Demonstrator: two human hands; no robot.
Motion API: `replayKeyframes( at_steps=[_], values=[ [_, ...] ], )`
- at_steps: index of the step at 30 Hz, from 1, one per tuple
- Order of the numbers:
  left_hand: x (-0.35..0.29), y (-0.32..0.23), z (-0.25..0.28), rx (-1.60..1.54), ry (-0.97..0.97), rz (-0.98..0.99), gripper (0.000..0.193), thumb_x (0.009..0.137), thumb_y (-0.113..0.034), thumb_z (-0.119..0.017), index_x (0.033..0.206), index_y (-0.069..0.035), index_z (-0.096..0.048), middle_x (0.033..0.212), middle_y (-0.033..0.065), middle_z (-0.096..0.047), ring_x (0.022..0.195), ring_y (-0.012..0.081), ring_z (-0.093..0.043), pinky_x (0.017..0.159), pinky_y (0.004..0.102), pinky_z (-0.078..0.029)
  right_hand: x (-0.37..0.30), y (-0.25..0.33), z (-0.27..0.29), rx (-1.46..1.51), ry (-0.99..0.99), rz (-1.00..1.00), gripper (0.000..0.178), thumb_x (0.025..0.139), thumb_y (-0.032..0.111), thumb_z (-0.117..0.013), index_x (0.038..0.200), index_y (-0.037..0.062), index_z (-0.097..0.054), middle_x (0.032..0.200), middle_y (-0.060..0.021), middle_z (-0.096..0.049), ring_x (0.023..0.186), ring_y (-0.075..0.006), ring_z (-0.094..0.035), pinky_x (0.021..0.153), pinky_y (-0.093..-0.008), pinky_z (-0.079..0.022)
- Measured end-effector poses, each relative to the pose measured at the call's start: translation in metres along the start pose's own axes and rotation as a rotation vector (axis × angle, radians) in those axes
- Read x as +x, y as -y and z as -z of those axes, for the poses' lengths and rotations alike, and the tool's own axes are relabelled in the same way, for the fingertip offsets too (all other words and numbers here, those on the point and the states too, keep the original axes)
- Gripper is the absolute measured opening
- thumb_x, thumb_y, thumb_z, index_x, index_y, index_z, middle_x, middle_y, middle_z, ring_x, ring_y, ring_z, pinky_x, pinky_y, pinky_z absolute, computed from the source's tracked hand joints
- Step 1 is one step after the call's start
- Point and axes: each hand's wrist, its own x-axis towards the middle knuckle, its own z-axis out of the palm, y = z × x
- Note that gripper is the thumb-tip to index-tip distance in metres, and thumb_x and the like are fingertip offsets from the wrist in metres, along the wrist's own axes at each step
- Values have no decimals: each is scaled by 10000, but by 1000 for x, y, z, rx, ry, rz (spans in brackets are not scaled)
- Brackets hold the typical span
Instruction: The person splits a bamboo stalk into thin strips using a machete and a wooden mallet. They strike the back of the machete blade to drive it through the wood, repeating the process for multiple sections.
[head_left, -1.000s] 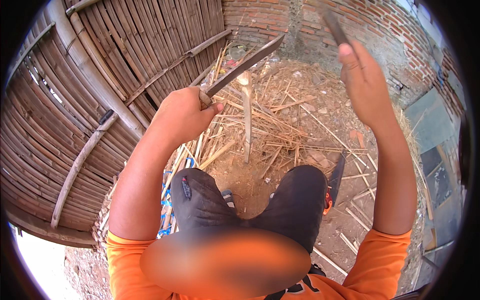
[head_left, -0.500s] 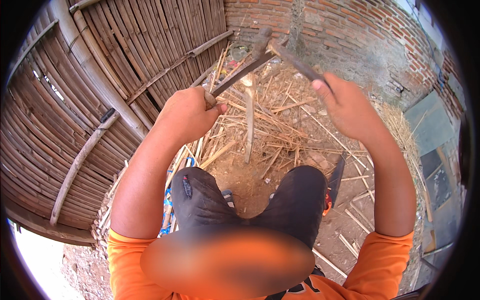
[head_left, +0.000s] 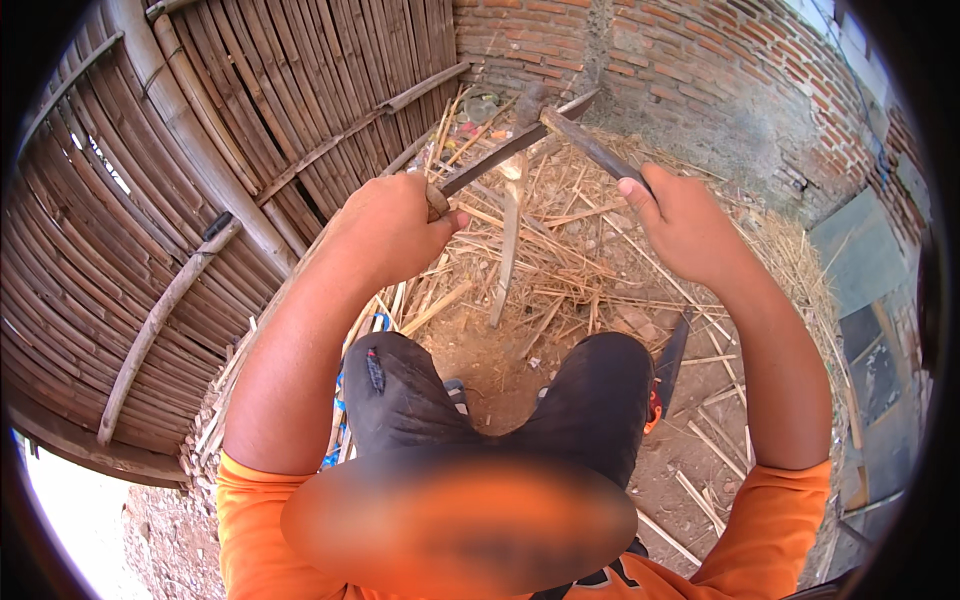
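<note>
slatted wall (head_left: 300, 110): far left of the left hand and beyond it, partly covered by the left forearm.
left hand (head_left: 398, 228): raised ahead of the knees, elbow bent outward, knuckles up, fingers wrapped round the handle of a machete (head_left: 492, 160).
machete: runs from the left hand up and to the right, its blade crossing above the wooden stake (head_left: 508, 240); whether the edge bites the wood i cannot tell.
wooden stake: right of the left hand, its pale top just under the blade, its foot nearer the knees.
hammer (head_left: 592, 147): left of the right hand, head over the blade's outer part; contact is hard to judge.
split strips (head_left: 570, 265): littering the ground between and below both hands.
right hand (head_left: 690, 220): level with the left hand, elbow out, clenched on the hammer's handle, thumb along it.
saw (head_left: 672, 355): on the ground below the right hand, beside the right knee.
brick wall (head_left: 700, 75): beyond the right hand.
grey panels (head_left: 860, 245): well right of the right hand.
</note>
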Motion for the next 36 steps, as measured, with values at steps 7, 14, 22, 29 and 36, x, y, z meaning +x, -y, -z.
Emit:
replayKeyframes(
  at_steps=[7,14,22,29,36],
  values=[
    [3,3,-7,-3,-27,0,492,883,-450,-729,901,41,-699,846,246,-698,888,417,-686,804,476,-528,1,5,45,401,-274,7,518,1046,484,-478,971,-21,-565,705,-162,-561,636,-310,-530,646,-428,-449],
    [3,-1,-4,0,-8,-22,483,885,-447,-729,897,35,-697,837,244,-696,881,419,-685,799,476,-530,-4,6,-4,-82,90,-69,503,1050,483,-478,955,-6,-553,715,-126,-509,685,-261,-504,655,-397,-433],
    [0,1,-5,-26,-6,5,515,886,-465,-720,916,47,-678,882,261,-695,917,429,-679,819,482,-526,-9,10,43,414,-262,-52,492,1056,450,-466,933,-18,-553,761,-180,-585,675,-324,-551,669,-454,-443],
    [3,3,-5,-8,-21,8,515,887,-456,-718,937,56,-685,888,274,-691,928,437,-674,833,485,-522,-7,10,22,44,1,-12,519,1048,489,-479,921,-12,-537,717,-125,-500,655,-243,-499,650,-400,-430],
    [1,4,-4,16,-1,11,519,895,-458,-710,939,58,-689,873,273,-690,912,437,-675,816,491,-521,-7,20,51,417,-302,-20,517,1051,469,-473,938,-30,-549,685,-158,-517,668,-296,-523,671,-420,-446]
  ],
)
